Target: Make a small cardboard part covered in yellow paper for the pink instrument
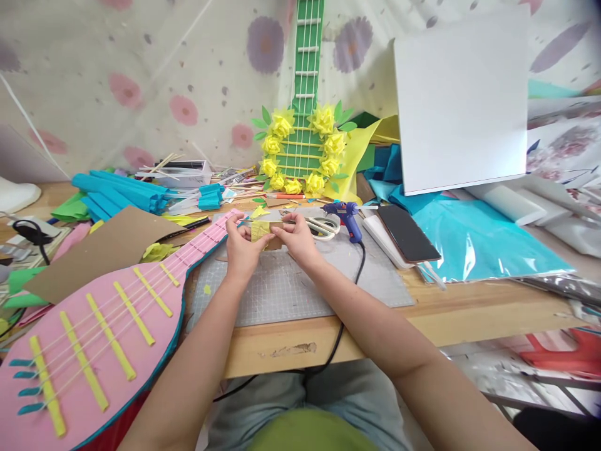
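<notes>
Above the grey cutting mat (366,282), my left hand (245,245) pinches the left side of a small yellow crepe paper piece (260,231). My right hand (298,239) is closed at its right side, thumb pointing inward. A thin stick (268,221) runs between both hands along the paper's upper edge. Something brown like cardboard (276,242) shows beside and below the yellow paper; whether it is joined to it I cannot tell. White-handled scissors (328,227) lie just right of my right hand. Beyond them rests a blue hot glue gun (347,220) with a black cord.
A pink paper guitar (113,313) with yellow strips lies at left, its neck reaching near my left hand. A green guitar (303,144) with yellow paper flowers stands behind. Right are a phone (407,233), blue sheets (479,238) and a white board (462,100). Brown cardboard (103,250) lies left.
</notes>
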`<state>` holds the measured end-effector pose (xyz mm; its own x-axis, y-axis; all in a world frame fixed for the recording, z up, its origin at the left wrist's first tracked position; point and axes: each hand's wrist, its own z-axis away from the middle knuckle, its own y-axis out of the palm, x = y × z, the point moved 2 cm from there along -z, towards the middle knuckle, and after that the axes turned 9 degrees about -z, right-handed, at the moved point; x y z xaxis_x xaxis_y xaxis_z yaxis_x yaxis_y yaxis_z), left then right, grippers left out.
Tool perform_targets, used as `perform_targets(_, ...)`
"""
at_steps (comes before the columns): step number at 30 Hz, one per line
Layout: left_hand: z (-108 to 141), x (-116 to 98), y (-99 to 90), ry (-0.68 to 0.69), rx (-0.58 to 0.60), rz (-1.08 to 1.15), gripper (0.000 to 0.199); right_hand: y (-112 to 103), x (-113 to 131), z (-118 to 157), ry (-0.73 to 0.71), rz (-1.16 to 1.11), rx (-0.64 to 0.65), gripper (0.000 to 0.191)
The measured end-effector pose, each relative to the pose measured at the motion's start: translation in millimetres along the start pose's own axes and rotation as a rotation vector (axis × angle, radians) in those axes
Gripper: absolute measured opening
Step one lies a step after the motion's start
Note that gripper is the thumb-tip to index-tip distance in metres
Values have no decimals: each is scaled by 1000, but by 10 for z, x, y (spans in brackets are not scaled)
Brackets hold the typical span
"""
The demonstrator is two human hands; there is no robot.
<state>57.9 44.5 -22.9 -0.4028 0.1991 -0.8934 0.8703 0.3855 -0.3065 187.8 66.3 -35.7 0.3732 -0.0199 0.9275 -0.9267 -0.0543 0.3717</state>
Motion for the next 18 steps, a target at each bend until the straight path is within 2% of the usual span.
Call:
perform_targets(3, -32, 3, -22, 8, 43, 74, 51, -21, 48, -7, -11, -16, -13, 42)
perform_targets(5, -74, 17, -49, -9, 121, 147, 47, -47, 88, -19, 1, -40, -25, 44)
perform_targets(8, -122, 25, -86, -56, 275, 194, 58, -88, 136, -41, 26, -55, -41, 45)
perform_targets(10, -127, 24, -100, -82, 338, 186, 63, -105, 151, -48, 27, -22, -49, 45)
perform_targets(18, -63, 57, -62, -86, 271, 40, 86, -69, 79, -17, 21, 36, -35, 43)
